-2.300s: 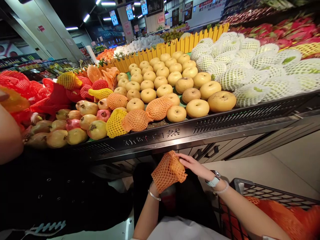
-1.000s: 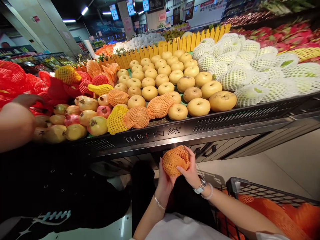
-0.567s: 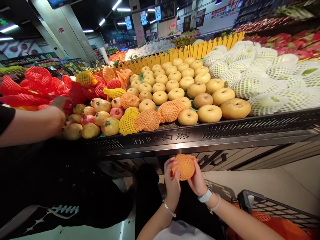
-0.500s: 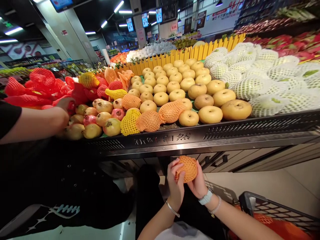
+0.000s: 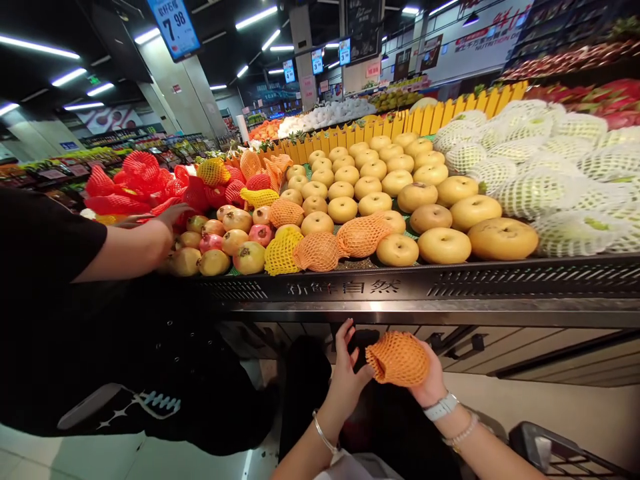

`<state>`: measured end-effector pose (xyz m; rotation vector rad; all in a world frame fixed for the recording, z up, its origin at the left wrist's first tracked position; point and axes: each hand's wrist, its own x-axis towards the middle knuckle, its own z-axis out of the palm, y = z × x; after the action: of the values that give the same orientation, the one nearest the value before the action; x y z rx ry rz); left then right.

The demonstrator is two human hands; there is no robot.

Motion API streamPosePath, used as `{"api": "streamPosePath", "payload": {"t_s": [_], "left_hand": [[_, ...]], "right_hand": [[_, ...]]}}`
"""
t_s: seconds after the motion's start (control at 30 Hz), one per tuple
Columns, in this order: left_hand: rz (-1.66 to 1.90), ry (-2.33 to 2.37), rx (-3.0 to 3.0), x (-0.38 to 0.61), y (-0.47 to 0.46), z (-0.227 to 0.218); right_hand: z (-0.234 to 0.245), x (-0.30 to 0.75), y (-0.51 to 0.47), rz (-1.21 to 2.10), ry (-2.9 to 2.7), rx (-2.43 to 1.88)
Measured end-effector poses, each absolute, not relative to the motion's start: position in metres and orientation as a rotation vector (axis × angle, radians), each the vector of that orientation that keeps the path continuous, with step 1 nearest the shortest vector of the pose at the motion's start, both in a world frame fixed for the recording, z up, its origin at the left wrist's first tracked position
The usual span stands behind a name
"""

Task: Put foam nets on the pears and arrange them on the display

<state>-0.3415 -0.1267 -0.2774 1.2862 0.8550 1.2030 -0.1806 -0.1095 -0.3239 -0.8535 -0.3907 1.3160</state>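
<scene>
My right hand (image 5: 431,381) grips an orange foam net sleeve (image 5: 397,359) from below, at waist height. The sleeve bulges softly, and I cannot tell whether anything is inside it. My left hand (image 5: 347,377) is open, fingers spread, just left of the sleeve and apart from it. Both hands are below the front edge of the fruit display (image 5: 345,287). Large golden pears (image 5: 444,245) lie in rows above that edge, some in orange or yellow foam nets (image 5: 318,251).
A person in black (image 5: 125,252) stands to my left, one hand at a heap of red foam nets (image 5: 135,180). White-netted fruit (image 5: 550,197) fills the display's right side. A metal shopping cart rim (image 5: 545,453) sits at the lower right.
My hands have parted: the left has let go of the net and opened. The net now rests in my right hand, further right. The view has tilted, and the other person's arm has moved right.
</scene>
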Motion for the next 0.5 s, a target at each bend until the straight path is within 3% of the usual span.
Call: {"api": "streamPosePath", "payload": {"t_s": [0.13, 0.3, 0.5], "left_hand": [[0.836, 0.673, 0.929, -0.337, -0.125, -0.286], [0.983, 0.534, 0.76, -0.326, -0.136, -0.29], [1.072, 0.607, 0.758, -0.354, -0.129, -0.295]], "right_hand": [[-0.302, -0.186, -0.12, 1.138, -0.536, -0.844], [-0.29, -0.188, -0.13, 1.02, -0.982, -0.969], [-0.294, -0.169, -0.122, 0.828, -1.065, -0.873]]}}
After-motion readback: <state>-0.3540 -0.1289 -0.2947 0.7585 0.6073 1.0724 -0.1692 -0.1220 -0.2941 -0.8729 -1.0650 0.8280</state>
